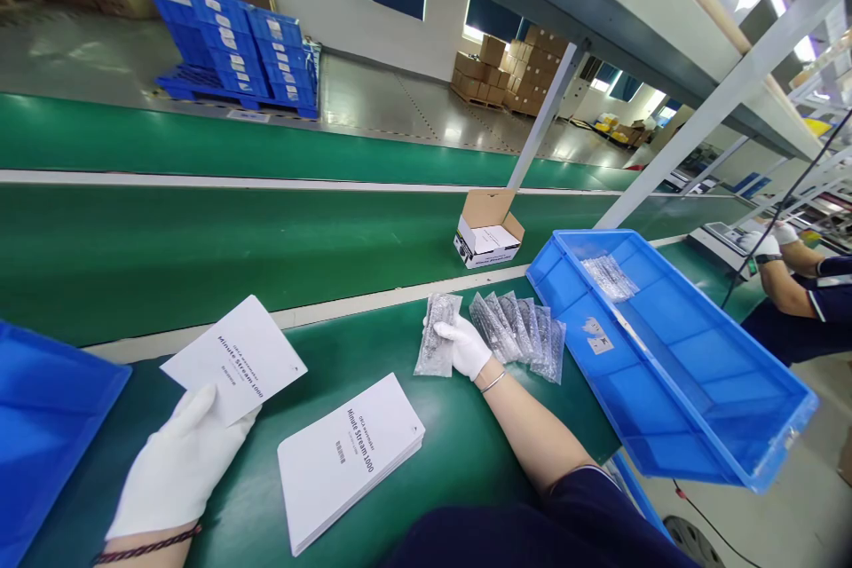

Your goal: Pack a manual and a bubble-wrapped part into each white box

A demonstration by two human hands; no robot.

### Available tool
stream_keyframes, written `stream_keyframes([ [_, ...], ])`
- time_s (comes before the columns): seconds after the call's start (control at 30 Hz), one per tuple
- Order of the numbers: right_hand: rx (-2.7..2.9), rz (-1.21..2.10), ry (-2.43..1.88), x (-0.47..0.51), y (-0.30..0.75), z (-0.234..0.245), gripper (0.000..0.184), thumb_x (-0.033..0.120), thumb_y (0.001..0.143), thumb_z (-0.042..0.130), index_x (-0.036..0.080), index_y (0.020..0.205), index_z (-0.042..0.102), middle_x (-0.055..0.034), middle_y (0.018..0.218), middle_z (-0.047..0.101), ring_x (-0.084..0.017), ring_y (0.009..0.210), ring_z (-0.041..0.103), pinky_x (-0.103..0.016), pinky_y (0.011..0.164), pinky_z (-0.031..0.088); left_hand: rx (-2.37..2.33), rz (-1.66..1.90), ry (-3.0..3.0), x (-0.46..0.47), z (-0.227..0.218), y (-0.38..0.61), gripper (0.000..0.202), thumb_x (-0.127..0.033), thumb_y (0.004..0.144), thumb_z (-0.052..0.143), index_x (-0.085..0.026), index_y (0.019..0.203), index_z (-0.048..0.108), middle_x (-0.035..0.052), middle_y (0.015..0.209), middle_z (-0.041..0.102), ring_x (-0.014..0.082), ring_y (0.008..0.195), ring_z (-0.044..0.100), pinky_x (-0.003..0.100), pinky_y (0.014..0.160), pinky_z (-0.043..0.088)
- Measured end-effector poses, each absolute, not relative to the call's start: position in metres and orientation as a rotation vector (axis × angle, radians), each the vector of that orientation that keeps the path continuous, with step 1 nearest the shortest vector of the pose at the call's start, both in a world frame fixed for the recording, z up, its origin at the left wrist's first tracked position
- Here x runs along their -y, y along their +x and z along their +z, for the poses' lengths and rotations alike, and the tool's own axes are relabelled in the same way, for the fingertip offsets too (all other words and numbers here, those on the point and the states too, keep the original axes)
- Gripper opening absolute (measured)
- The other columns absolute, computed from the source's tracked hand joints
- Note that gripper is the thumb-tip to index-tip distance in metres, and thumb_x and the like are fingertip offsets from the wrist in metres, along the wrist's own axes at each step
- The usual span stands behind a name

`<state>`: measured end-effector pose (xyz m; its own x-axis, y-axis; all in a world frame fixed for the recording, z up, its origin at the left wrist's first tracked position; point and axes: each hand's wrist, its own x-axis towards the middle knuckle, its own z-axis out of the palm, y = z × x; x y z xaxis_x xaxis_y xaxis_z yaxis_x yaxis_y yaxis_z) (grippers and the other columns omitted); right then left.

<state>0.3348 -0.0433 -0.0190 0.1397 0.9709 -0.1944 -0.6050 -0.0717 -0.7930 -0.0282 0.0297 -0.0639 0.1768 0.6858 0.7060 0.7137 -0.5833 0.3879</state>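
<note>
In white gloves, both of my hands are at the green workbench. My left hand (190,453) pinches a white printed manual (236,359) by its lower edge, cover facing up. My right hand (462,346) is closed on a clear bubble-wrap pouch (437,335); what lies inside the pouch I cannot make out. Just right of that hand, several similar pouches (519,328) lie overlapping in a row. Between my arms rests a stack of the same white manuals (350,461).
An open carton (489,235) with a white item inside stands on the green conveyor (266,240). A blue bin (666,355) at right holds more pouches (611,277); another blue bin (46,426) is at left. A co-worker's gloved hands (765,240) show at far right. A metal post (542,120) rises behind.
</note>
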Motion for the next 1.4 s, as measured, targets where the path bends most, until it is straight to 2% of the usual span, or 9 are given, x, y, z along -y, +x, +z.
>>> stream_keyframes([
  [0.13, 0.567, 1.424, -0.928, 0.043, 0.335, -0.023, 0.044, 0.022, 0.055, 0.092, 0.020, 0.091, 0.068, 0.0014, 0.082, 0.072, -0.018, 0.080, 0.066, -0.032, 0.081, 0.054, 0.913, -0.833, -2.319, -0.028, -0.060, -0.032, 0.049, 0.002, 0.074, 0.027, -0.027, 0.075, 0.067, -0.0038, 0.087, 0.077, 0.0024, 0.106, 0.070, 0.027, 0.103, 0.043],
  [0.27, 0.555, 1.446, -0.888, 0.043, 0.336, -0.023, 0.045, 0.025, 0.056, 0.092, 0.019, 0.094, 0.069, -0.0009, 0.087, 0.074, -0.019, 0.082, 0.067, -0.034, 0.086, 0.055, 1.118, -1.010, -2.606, -0.025, -0.057, -0.037, 0.053, -0.012, 0.088, 0.022, -0.028, 0.078, 0.071, -0.0005, 0.100, 0.078, 0.0082, 0.113, 0.068, 0.033, 0.103, 0.044],
  [0.4, 0.574, 1.470, -0.871, 0.044, 0.337, -0.021, 0.042, 0.028, 0.060, 0.092, 0.017, 0.095, 0.070, -0.0039, 0.091, 0.074, -0.020, 0.089, 0.068, -0.033, 0.090, 0.055, 1.556, -1.246, -2.679, -0.029, -0.062, -0.035, 0.049, -0.027, 0.084, 0.024, -0.030, 0.070, 0.071, 0.0027, 0.087, 0.077, 0.0152, 0.105, 0.072, 0.041, 0.100, 0.046],
  [0.63, 0.554, 1.575, -0.883, 0.046, 0.333, -0.021, 0.044, 0.040, 0.071, 0.087, 0.014, 0.101, 0.067, -0.0092, 0.105, 0.073, -0.026, 0.093, 0.070, -0.043, 0.079, 0.061, 1.337, -1.100, -2.600, -0.037, -0.056, -0.033, 0.040, -0.016, 0.076, 0.034, -0.031, 0.065, 0.069, -0.0044, 0.073, 0.074, 0.0081, 0.086, 0.075, 0.025, 0.088, 0.052],
  [0.8, 0.551, 1.610, -0.910, 0.045, 0.331, -0.020, 0.042, 0.041, 0.076, 0.083, 0.014, 0.101, 0.063, -0.0087, 0.100, 0.072, -0.026, 0.084, 0.071, -0.044, 0.070, 0.062, 1.489, -1.267, -2.852, -0.015, -0.037, -0.026, 0.053, -0.022, 0.089, 0.024, -0.028, 0.081, 0.076, 0.0044, 0.103, 0.077, 0.0174, 0.122, 0.063, 0.046, 0.110, 0.034],
  [0.9, 0.528, 1.606, -0.930, 0.044, 0.332, -0.020, 0.037, 0.039, 0.081, 0.080, 0.015, 0.102, 0.061, -0.0080, 0.097, 0.072, -0.025, 0.081, 0.072, -0.044, 0.069, 0.062, 1.538, -1.323, -2.839, -0.012, -0.035, -0.025, 0.054, -0.027, 0.090, 0.023, -0.026, 0.080, 0.076, 0.0072, 0.101, 0.077, 0.0206, 0.120, 0.063, 0.049, 0.107, 0.036],
  [1.17, 0.585, 1.604, -0.957, 0.044, 0.332, -0.024, 0.039, 0.038, 0.079, 0.082, 0.016, 0.105, 0.063, -0.0081, 0.094, 0.074, -0.022, 0.082, 0.071, -0.041, 0.077, 0.061, 0.854, -0.727, -2.344, -0.027, -0.040, -0.031, 0.041, 0.005, 0.068, 0.042, -0.023, 0.076, 0.070, -0.0065, 0.089, 0.078, 0.0065, 0.107, 0.069, 0.023, 0.096, 0.048],
  [1.3, 0.653, 1.582, -0.953, 0.044, 0.332, -0.025, 0.043, 0.042, 0.073, 0.086, 0.016, 0.101, 0.065, -0.0105, 0.098, 0.076, -0.022, 0.082, 0.072, -0.040, 0.080, 0.060, 0.723, -0.376, -1.794, -0.018, -0.027, -0.016, 0.043, 0.002, 0.062, 0.050, -0.029, 0.080, 0.074, -0.0093, 0.089, 0.078, 0.0060, 0.103, 0.071, 0.014, 0.090, 0.050],
  [1.4, 0.672, 1.591, -0.937, 0.044, 0.332, -0.024, 0.047, 0.044, 0.070, 0.088, 0.016, 0.100, 0.066, -0.0101, 0.097, 0.076, -0.023, 0.083, 0.072, -0.041, 0.081, 0.060, 1.022, -0.199, -1.224, -0.005, -0.010, -0.001, 0.054, -0.008, 0.066, 0.054, -0.036, 0.108, 0.073, -0.0066, 0.108, 0.077, 0.0101, 0.116, 0.067, 0.019, 0.087, 0.055],
])
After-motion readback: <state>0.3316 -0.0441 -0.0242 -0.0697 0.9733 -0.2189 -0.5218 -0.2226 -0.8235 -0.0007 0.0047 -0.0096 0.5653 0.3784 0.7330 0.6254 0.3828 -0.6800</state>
